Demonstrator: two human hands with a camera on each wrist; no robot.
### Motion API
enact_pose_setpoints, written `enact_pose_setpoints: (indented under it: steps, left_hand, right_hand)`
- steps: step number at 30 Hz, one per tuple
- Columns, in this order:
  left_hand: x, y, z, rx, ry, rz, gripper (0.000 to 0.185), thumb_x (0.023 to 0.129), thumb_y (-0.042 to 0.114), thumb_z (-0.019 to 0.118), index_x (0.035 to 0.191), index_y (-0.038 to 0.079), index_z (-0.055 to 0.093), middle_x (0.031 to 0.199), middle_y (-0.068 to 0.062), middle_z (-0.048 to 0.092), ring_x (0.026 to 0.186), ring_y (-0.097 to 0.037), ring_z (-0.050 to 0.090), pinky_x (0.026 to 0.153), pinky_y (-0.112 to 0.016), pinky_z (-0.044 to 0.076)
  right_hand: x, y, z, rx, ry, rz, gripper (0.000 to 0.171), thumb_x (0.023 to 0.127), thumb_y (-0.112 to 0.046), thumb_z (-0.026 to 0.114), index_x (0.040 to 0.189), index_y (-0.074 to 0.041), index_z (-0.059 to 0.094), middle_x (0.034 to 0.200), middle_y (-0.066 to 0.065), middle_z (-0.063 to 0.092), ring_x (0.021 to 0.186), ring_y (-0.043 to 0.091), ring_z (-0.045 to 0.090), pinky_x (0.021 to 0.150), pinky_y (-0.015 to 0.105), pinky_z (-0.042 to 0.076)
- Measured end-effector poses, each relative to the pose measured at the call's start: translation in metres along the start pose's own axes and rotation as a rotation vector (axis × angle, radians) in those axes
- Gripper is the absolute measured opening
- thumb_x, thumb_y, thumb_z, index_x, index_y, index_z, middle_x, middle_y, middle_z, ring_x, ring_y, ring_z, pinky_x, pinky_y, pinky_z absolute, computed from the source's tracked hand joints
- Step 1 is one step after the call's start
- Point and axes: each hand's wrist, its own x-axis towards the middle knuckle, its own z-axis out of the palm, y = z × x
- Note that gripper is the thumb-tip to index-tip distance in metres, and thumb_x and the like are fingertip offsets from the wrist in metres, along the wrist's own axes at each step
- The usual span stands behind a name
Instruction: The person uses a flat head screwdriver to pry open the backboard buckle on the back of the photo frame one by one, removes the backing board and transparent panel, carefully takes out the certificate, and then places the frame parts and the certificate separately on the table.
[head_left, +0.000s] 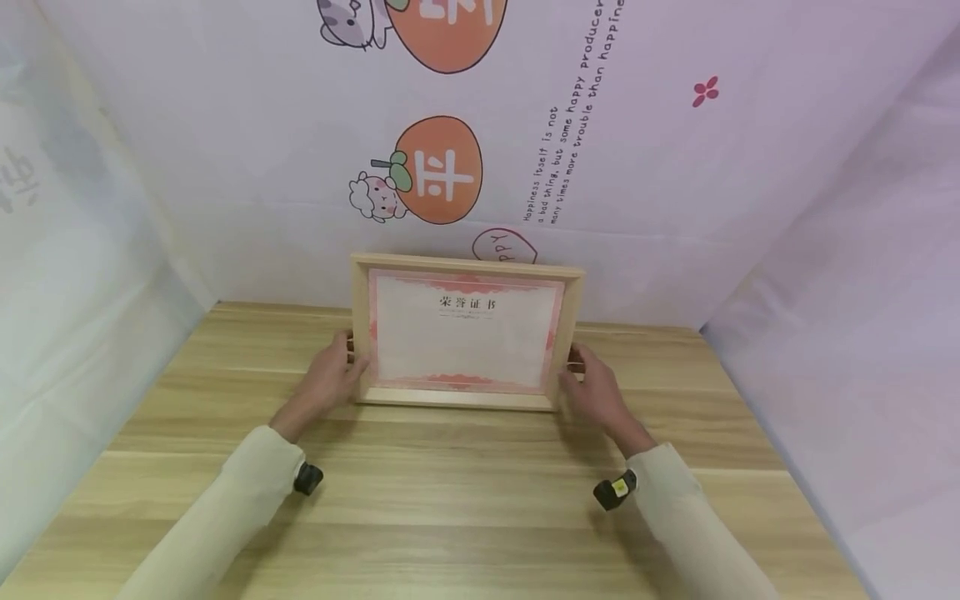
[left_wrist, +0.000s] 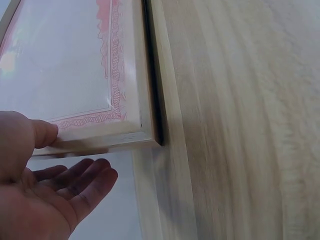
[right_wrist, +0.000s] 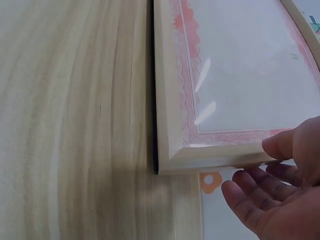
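Note:
A light wooden picture frame (head_left: 465, 401) with a pink-bordered certificate (head_left: 465, 337) behind its glass stands upright on its long edge on the wooden table (head_left: 450, 500). It leans slightly back near the rear wall. My left hand (head_left: 350, 358) pinches the frame's left side, thumb on the front and fingers behind. My right hand (head_left: 576, 367) holds the right side the same way. In the left wrist view the thumb (left_wrist: 46, 133) lies on the frame's corner (left_wrist: 145, 131). The right wrist view shows the thumb (right_wrist: 280, 146) at the frame's corner (right_wrist: 172, 160), fingers below it.
A pale backdrop printed with orange fruit cartoons (head_left: 438, 171) and text closes the back, and plain sheets close both sides. A small black wrist camera sits on each cream sleeve (head_left: 307, 477) (head_left: 615, 490). Bare tabletop stretches in front of the frame.

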Motion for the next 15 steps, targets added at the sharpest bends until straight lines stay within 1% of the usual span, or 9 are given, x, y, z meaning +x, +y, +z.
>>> enact_pose_setpoints:
  steps: [5,7,9,11,12,15]
  left_hand:
    - [0.0005,0.0008,-0.0008,-0.022,-0.025,0.010,0.054,0.107,0.024,0.040,0.145,-0.010,0.025,0.129,-0.035,0.052,0.113,-0.044,0.059,0.081,-0.044,0.060]
    - [0.0003,0.0022,-0.0023,-0.028,-0.025,0.018,0.051,0.107,0.024,0.040,0.144,-0.010,0.027,0.128,-0.035,0.053,0.113,-0.044,0.059,0.079,-0.043,0.060]
    - [0.0009,0.0042,-0.0042,-0.036,-0.025,0.024,0.049,0.107,0.024,0.039,0.142,-0.009,0.030,0.128,-0.033,0.054,0.113,-0.044,0.059,0.081,-0.045,0.060]
    - [0.0021,0.0060,-0.0061,-0.033,-0.017,0.031,0.048,0.107,0.024,0.040,0.141,-0.009,0.032,0.128,-0.033,0.054,0.115,-0.043,0.058,0.087,-0.047,0.058]
    - [0.0028,0.0068,-0.0068,-0.032,-0.012,0.033,0.048,0.107,0.024,0.040,0.141,-0.009,0.032,0.128,-0.032,0.054,0.116,-0.043,0.057,0.090,-0.049,0.056]
    - [0.0043,0.0072,-0.0077,-0.043,-0.005,0.011,0.047,0.107,0.023,0.041,0.141,-0.009,0.034,0.130,-0.031,0.053,0.119,-0.043,0.056,0.095,-0.050,0.054]
  right_hand:
    - [0.0040,0.0018,-0.0009,0.023,-0.020,0.058,0.044,0.102,-0.014,0.050,0.142,0.001,0.042,0.138,0.023,0.054,0.126,0.039,0.054,0.101,0.050,0.050]
    - [0.0052,0.0016,-0.0017,0.020,-0.028,0.069,0.043,0.103,-0.015,0.049,0.142,0.001,0.042,0.139,0.023,0.053,0.127,0.039,0.053,0.103,0.051,0.049]
    - [0.0064,0.0020,-0.0025,0.021,-0.032,0.073,0.043,0.103,-0.016,0.049,0.142,0.001,0.043,0.139,0.023,0.053,0.127,0.040,0.052,0.104,0.052,0.048]
    - [0.0074,0.0027,-0.0033,0.019,-0.034,0.074,0.042,0.103,-0.016,0.049,0.142,0.000,0.043,0.139,0.023,0.054,0.128,0.040,0.052,0.104,0.052,0.047]
    - [0.0076,0.0028,-0.0038,0.021,-0.035,0.073,0.042,0.103,-0.016,0.049,0.141,0.001,0.044,0.138,0.023,0.054,0.127,0.040,0.052,0.103,0.052,0.048]
    - [0.0084,0.0044,-0.0041,0.049,-0.038,0.072,0.041,0.103,-0.014,0.049,0.140,0.001,0.044,0.136,0.024,0.054,0.127,0.040,0.052,0.098,0.049,0.052]
